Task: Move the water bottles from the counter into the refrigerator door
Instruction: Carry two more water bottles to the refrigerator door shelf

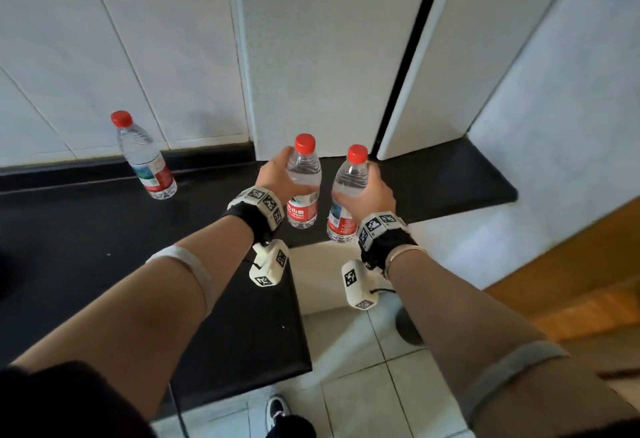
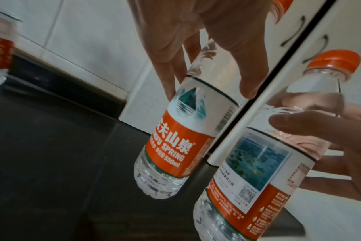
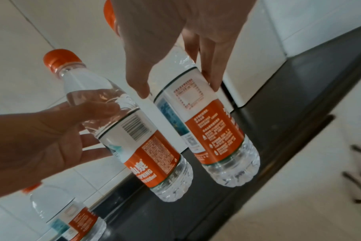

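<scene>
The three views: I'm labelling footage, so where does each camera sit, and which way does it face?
Head: on the head, looking down at the black counter; both forearms, left hand and right hand show.
Left wrist: along the left hand's fingers at its bottle.
Right wrist: along the right hand at its bottle.
All three views share both held bottles.

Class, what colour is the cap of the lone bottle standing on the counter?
Red, clearest in the head view: the clear plastic water bottle's cap.

Three water bottles (image 1: 147,157); two hands (image 1: 275,174)
</scene>
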The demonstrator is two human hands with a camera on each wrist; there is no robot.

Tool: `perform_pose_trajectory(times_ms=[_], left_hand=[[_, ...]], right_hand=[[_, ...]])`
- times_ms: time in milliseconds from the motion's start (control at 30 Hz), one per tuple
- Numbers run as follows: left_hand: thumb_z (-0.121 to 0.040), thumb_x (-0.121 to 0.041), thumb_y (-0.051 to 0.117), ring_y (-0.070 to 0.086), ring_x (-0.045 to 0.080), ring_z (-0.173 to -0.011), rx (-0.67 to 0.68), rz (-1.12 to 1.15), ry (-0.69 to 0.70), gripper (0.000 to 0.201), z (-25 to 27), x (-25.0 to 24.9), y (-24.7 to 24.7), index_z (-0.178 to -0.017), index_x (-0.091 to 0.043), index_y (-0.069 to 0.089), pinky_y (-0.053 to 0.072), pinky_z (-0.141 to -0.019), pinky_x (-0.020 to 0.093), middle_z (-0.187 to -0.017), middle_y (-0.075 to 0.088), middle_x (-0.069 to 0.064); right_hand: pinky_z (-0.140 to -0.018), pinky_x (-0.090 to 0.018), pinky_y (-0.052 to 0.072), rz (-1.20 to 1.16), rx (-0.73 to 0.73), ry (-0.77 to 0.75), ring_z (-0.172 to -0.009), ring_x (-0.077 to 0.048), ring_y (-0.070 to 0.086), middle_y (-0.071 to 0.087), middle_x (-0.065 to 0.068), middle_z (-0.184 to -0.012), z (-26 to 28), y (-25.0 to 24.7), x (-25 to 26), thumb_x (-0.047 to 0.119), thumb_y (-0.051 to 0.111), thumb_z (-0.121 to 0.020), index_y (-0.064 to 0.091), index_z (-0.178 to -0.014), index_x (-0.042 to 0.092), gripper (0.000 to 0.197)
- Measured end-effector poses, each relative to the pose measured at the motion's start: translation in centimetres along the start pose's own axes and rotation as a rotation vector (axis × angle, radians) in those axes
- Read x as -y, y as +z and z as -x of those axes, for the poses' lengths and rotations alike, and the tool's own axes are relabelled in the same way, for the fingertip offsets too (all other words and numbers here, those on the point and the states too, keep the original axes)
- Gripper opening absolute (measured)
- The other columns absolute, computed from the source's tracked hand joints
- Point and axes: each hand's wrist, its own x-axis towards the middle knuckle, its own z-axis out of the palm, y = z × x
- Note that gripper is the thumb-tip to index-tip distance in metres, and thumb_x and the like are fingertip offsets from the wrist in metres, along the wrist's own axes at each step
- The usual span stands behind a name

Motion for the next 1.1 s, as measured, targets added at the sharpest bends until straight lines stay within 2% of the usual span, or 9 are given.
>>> perform_pose_trajectory(times_ms=[167,300,467,567,667,767,867,1000,1100], left_hand=[[-0.062,-0.016,0.081,0.059,0.018,-0.106,0.154,0.015,0.085,0.066,3.4,-3.7,6.4,-0.119,-0.022,0.049,0.046,-0.094,0.035,-0.11,0.062,-0.004],[-0.062,-0.02,0.081,0.061,0.015,-0.096,0.299,-0.005,0.188,0.053,4.9,-7.0,11.6,-0.106,-0.029,0.053,0.049,-0.09,0.034,-0.101,0.063,-0.007],[-0.064,-0.022,0.079,0.058,0.014,-0.091,0.498,-0.026,0.334,0.05,7.3,-11.4,17.9,-0.107,-0.028,0.054,0.047,-0.084,0.031,-0.093,0.061,-0.01],[-0.065,-0.018,0.08,0.057,0.016,-0.095,0.626,-0.045,0.449,0.054,9.6,-14.1,21.4,-0.111,-0.023,0.052,0.045,-0.088,0.031,-0.1,0.061,-0.006],[-0.064,-0.021,0.081,0.059,0.022,-0.108,0.753,-0.084,0.549,0.064,12.5,-16.8,25.1,-0.12,-0.022,0.049,0.045,-0.099,0.038,-0.118,0.063,0.002],[-0.064,-0.023,0.081,0.055,0.025,-0.117,0.859,-0.101,0.625,0.077,16.1,-19.3,28.9,-0.13,-0.023,0.042,0.043,-0.102,0.042,-0.129,0.058,0.005],[-0.066,-0.019,0.08,0.055,0.022,-0.115,0.979,-0.103,0.708,0.071,20.4,-21.4,32.9,-0.128,-0.021,0.044,0.043,-0.097,0.037,-0.127,0.059,0.004],[-0.062,-0.02,0.082,0.058,0.021,-0.111,1.164,-0.079,0.763,0.07,26.9,-23.8,38.7,-0.122,-0.024,0.047,0.045,-0.098,0.043,-0.122,0.061,0.002],[-0.066,-0.015,0.079,0.056,0.019,-0.11,1.278,-0.071,0.793,0.066,32.7,-25.6,43.1,-0.123,-0.02,0.047,0.044,-0.098,0.043,-0.123,0.06,0.003]], right_hand=[[-0.087,-0.033,0.044,0.018,-0.094,0.126,-0.103,-0.025,0.06,0.063,-0.001,-0.111,3.8,-6.0,-4.7,0.035,0.072,-0.069,0.04,-0.123,0.026,0.063],[-0.094,-0.038,0.042,0.027,-0.217,0.239,-0.111,-0.027,0.056,0.06,-0.002,-0.12,6.5,-11.0,-8.0,0.035,0.072,-0.072,0.037,-0.127,0.028,0.066],[-0.095,-0.043,0.049,0.022,-0.406,0.367,-0.113,-0.029,0.057,0.057,-0.004,-0.127,10.4,-16.8,-11.9,0.039,0.073,-0.073,0.031,-0.131,0.029,0.073],[-0.093,-0.043,0.049,-0.015,-0.536,0.441,-0.117,-0.03,0.055,0.055,-0.005,-0.131,13.5,-20.1,-13.8,0.035,0.075,-0.073,0.03,-0.134,0.028,0.077],[-0.091,-0.041,0.048,-0.028,-0.654,0.516,-0.118,-0.03,0.055,0.055,-0.006,-0.131,17.2,-23.5,-15.6,0.034,0.076,-0.073,0.03,-0.136,0.026,0.078],[-0.088,-0.035,0.046,0.016,-0.764,0.594,-0.116,-0.031,0.055,0.055,-0.009,-0.131,21.2,-26.9,-17.5,0.036,0.074,-0.075,0.029,-0.139,0.023,0.08],[-0.09,-0.036,0.045,0.054,-0.881,0.68,-0.114,-0.032,0.055,0.056,-0.011,-0.128,25.6,-30.1,-19.8,0.04,0.074,-0.073,0.03,-0.138,0.024,0.08],[-0.093,-0.041,0.047,0.052,-1.013,0.767,-0.112,-0.033,0.057,0.059,-0.012,-0.124,31.8,-34.4,-23.6,0.038,0.075,-0.072,0.031,-0.136,0.022,0.08],[-0.093,-0.042,0.048,0.063,-1.086,0.833,-0.112,-0.032,0.057,0.058,-0.013,-0.126,36.9,-37.5,-26.6,0.038,0.075,-0.072,0.03,-0.137,0.022,0.081]])
